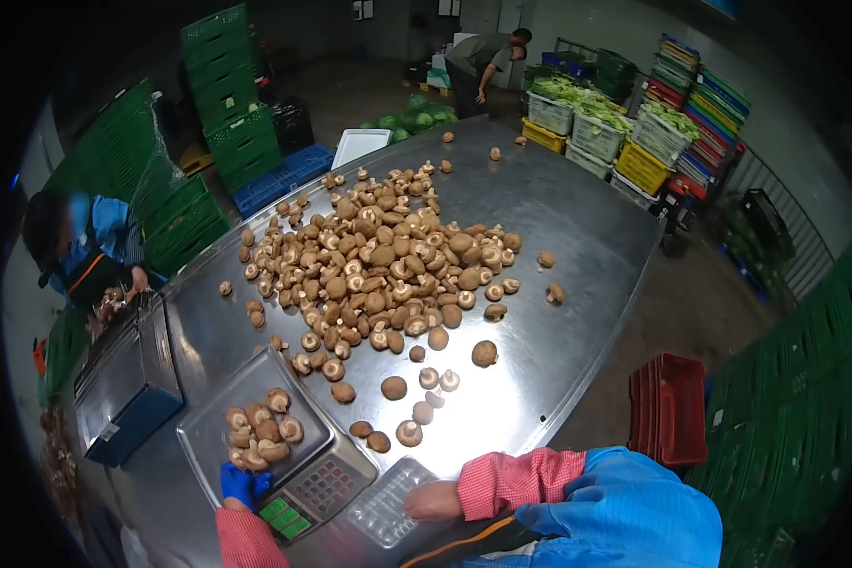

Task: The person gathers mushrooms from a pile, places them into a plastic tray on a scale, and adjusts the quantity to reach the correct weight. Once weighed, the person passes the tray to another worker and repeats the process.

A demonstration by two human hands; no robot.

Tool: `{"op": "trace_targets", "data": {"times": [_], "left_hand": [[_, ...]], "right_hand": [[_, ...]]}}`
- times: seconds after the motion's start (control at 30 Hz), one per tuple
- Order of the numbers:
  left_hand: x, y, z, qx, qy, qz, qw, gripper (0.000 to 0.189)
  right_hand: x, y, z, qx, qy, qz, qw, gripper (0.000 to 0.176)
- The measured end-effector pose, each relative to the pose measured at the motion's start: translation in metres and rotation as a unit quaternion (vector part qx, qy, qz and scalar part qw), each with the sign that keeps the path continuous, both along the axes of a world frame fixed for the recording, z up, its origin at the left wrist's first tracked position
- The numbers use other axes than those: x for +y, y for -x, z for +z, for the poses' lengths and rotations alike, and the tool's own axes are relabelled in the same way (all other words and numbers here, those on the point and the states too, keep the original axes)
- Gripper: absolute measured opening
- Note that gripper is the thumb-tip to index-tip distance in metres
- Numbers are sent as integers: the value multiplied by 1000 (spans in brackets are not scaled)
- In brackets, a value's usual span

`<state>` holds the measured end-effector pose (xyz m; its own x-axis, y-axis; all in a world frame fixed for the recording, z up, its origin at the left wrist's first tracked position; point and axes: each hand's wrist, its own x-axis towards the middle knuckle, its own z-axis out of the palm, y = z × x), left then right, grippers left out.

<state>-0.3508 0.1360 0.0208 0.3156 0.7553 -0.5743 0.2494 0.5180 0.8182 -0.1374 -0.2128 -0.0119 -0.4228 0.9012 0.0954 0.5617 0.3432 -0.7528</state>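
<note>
My left hand (243, 484), in a blue glove, is curled at the near edge of the scale pan (199, 437), right against several brown mushrooms (267, 429) piled there. What its fingers grip, if anything, is hidden. The digital scale (329, 481) has a keypad and a lit green display facing me. Beside it, my bare right hand (434, 501) is closed on the right side of a clear plastic tray (388, 516) with nothing in it. Beyond both hands spreads a large heap of mushrooms (379, 251), with loose ones scattered toward the scale.
The metal table (577, 350) has a raised rim. Another scale (133, 398) stands at left, near a co-worker (99, 232). Green crates (227, 85) are stacked behind. A second person (483, 71) bends near crates of leafy vegetables (577, 114). Red bins (672, 407) stand at right.
</note>
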Motion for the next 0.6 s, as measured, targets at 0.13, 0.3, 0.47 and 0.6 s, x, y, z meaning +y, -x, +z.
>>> {"op": "trace_targets", "data": {"times": [0.13, 0.3, 0.47, 0.6], "left_hand": [[-10, 12, -4, -73, -48, 2, 996, 24], [-11, 9, 28, -188, -23, -5, 982, 39], [34, 17, 57, -214, -136, 7, 967, 33], [117, 44, 50, -70, -299, 28, 951, 33]], "right_hand": [[-7, 5, 10, -13, -58, -25, 998, 13], [2, 6, 55, 5, -113, -84, 990, 11], [21, -4, 124, -21, -86, -203, 975, 12], [27, -9, 122, -37, -89, -262, 960, 16]]}}
